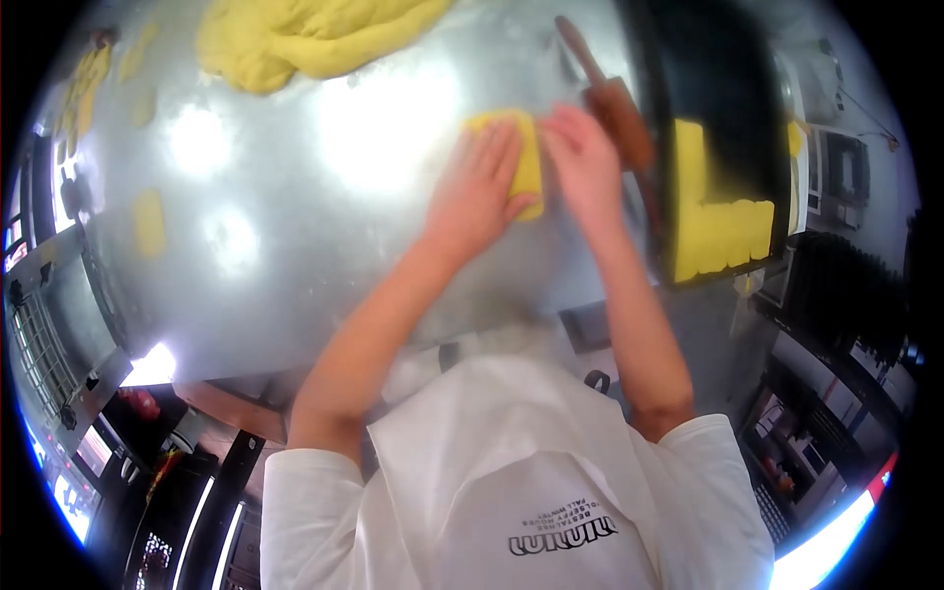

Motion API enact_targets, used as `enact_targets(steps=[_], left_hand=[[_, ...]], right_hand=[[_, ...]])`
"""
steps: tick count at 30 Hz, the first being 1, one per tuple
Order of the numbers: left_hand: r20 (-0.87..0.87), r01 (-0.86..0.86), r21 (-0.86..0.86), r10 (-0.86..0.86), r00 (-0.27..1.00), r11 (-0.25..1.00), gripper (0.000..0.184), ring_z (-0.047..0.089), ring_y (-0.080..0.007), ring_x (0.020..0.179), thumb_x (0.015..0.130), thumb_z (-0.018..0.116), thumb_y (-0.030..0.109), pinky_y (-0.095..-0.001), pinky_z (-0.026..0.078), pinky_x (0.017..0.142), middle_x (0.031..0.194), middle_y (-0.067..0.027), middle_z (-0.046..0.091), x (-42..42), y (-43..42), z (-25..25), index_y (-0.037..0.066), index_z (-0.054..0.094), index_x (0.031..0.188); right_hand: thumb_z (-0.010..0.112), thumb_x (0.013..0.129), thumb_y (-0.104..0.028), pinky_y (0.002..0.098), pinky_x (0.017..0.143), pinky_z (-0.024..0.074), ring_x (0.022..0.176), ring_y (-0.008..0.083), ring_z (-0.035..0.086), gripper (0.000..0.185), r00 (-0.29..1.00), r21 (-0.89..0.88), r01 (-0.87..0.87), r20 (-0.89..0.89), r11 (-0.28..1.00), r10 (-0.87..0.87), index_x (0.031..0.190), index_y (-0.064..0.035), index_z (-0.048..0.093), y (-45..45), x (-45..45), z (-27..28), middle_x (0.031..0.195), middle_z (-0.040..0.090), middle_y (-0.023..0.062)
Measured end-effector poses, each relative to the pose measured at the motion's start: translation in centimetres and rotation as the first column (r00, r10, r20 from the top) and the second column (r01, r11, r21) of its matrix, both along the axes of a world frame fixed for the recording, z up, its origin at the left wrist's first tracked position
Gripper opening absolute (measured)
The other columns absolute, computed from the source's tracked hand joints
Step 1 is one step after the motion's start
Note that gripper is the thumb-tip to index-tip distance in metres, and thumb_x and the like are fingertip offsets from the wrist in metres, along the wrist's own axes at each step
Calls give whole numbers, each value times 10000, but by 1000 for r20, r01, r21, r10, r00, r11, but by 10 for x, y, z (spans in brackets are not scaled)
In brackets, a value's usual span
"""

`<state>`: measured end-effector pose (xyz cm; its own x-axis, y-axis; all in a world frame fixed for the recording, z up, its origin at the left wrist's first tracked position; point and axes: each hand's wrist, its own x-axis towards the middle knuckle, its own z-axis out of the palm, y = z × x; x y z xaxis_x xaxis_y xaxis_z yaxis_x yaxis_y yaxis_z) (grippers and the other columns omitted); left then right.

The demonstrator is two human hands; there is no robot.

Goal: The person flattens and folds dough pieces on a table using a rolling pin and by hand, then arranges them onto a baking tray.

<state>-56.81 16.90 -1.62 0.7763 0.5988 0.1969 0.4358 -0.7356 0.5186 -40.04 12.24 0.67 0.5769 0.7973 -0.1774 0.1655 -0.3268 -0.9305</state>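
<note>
1. Around us the room is crowded, a wire grille (41, 339) standing off to the person's left.
2. The table (295, 265) is broad, shiny metal, blotched with glare.
3. At its right sits a black tray (723, 59) with yellow pieces (728, 236) in an L.
4. Far up lies a dough mass (315, 39).
5. A wooden rolling pin (624, 123) rests near the tray.
6. The left hand (477, 192) lies flat, fingers nearly together, thumb apart; the right hand's (585, 162) fingers blur, so I can't tell their state.
7. A dough slab (528, 167) is under the left hand.
</note>
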Motion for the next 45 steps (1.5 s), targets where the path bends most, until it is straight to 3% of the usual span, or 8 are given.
enact_targets(steps=[9, 12, 19, 22, 25, 28, 32, 45], left_hand=[[314, -195, -274, 280, 907, 942, 525, 563, -330, 1374, 978, 662, 96, -421, 433, 1158, 1452, -201, 602, -33, 17, 8, 17, 534, 1481], [241, -327, -337, 416, 877, 883, 533, 573, -306, 1360, 985, 653, 79, -407, 444, 1142, 1465, -209, 587, -49, 9, 1, -7, 512, 1492], [84, -230, -188, 248, 965, 955, 966, 435, -457, 1436, 803, 882, 257, -503, 363, 1193, 1544, -256, 475, -61, -29, 9, -57, 369, 1559], [45, -230, -111, 236, 971, 967, 1066, 425, -482, 1425, 761, 911, 332, -532, 362, 1183, 1543, -257, 468, -58, -31, 4, -59, 337, 1570], [30, -246, -92, 250, 968, 965, 1072, 435, -482, 1412, 751, 916, 360, -537, 374, 1168, 1530, -254, 477, -58, -30, 0, -60, 350, 1560], [52, -257, -60, 260, 964, 964, 1045, 444, -477, 1407, 746, 916, 364, -536, 382, 1160, 1522, -252, 485, -57, -28, -4, -60, 383, 1539], [51, -260, -41, 261, 964, 965, 1018, 452, -474, 1402, 733, 921, 362, -535, 385, 1157, 1520, -249, 490, -56, -30, -4, -59, 423, 1514], [65, -261, -51, 264, 962, 964, 1004, 459, -481, 1393, 733, 922, 352, -532, 375, 1166, 1515, -263, 497, -57, -28, -1, -57, 432, 1509]], right_hand=[[641, 991, -96, 387, 1018, 517, 1146, 295, 677, 388, 958, 42, -63, 282, 997, 49, 1358, 19, 585, 5, 10, 18, 1275, 698, 166], [689, 977, -150, 434, 1046, 495, 1216, 358, 627, 418, 678, 90, -335, 715, 938, 173, 1348, 12, 589, 23, 8, -2, 1334, 658, 193], [580, 1035, -442, 531, 1228, 281, 1449, 393, 423, 603, 387, -166, -390, 863, 906, 325, 1528, -106, 492, 51, -12, -42, 1552, 508, 160], [569, 1040, -443, 491, 1235, 303, 1433, 391, 452, 597, 328, -177, -418, 885, 891, 330, 1534, -115, 494, 50, -3, -42, 1536, 525, 172], [598, 1036, -379, 466, 1197, 362, 1398, 409, 486, 589, 896, -62, -335, 286, 940, 338, 1517, -56, 491, 45, 20, -22, 1513, 538, 205], [637, 1017, -278, 455, 1150, 407, 1355, 426, 517, 560, 855, -50, -295, 431, 954, 287, 1482, 1, 497, 22, 20, -1, 1469, 557, 239], [730, 947, -272, 502, 1150, 380, 1377, 423, 486, 635, 500, -71, -441, 808, 895, 311, 1486, -32, 495, -11, -3, -10, 1486, 541, 212], [691, 964, -402, 605, 1227, 213, 1507, 392, 324, 762, 493, -181, -321, 806, 930, 327, 1584, -83, 385, 7, -36, -37, 1614, 403, 180]])
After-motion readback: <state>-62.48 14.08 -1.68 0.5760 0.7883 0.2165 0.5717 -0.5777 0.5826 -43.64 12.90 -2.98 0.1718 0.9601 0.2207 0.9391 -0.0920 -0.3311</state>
